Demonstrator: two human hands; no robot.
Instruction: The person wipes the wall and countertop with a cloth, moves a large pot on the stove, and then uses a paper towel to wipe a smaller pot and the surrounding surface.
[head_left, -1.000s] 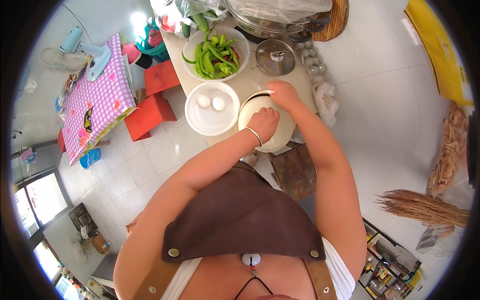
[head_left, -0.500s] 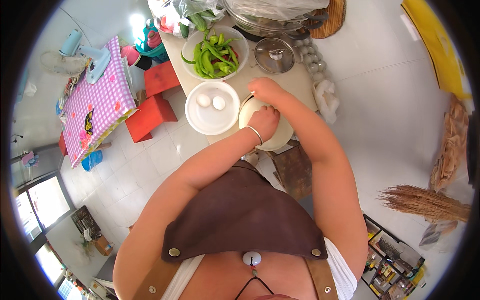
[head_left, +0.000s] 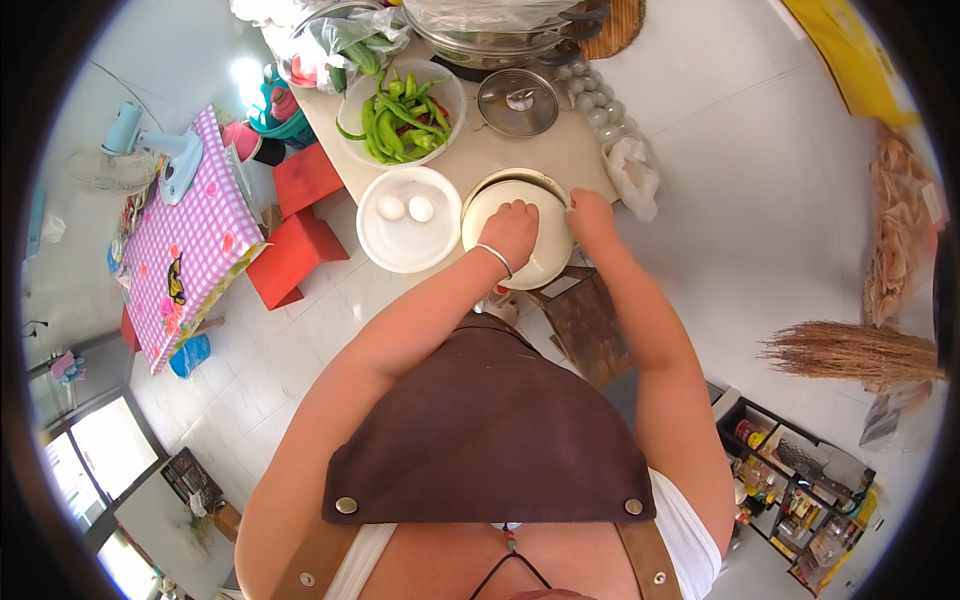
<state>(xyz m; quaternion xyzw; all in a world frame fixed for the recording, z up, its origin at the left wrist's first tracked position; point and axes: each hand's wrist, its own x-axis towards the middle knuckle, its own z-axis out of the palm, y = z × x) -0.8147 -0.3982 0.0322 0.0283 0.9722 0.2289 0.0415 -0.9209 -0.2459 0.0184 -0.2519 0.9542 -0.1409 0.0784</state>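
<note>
In front of me at the near edge of the table is a round cream pot [head_left: 545,258]. Its rim stands out at the far side, with a dark crescent gap inside it. My left hand [head_left: 512,234], with a bracelet at the wrist, is over the pot's pale round surface, fingers curled in; whatever they hold is hidden. At the right rim, my right hand [head_left: 590,216] is closed with thumb and fingers pinched together; what lies between them is too small to make out. Left of the pot stands a white bowl [head_left: 400,250] with two white eggs [head_left: 405,208].
Beyond are a clear bowl [head_left: 455,110] of green peppers [head_left: 400,115], a glass lid [head_left: 518,103], a large steel pot [head_left: 485,45] and a white plastic bag [head_left: 630,175]. Red stools [head_left: 300,250] and a checked table [head_left: 190,240] stand left, a straw broom [head_left: 850,352] right.
My right hand has moved from the pot's far left rim round to its right side. The far rim and dark gap now show. My left hand stays over the pot, and the whole view has shifted slightly.
</note>
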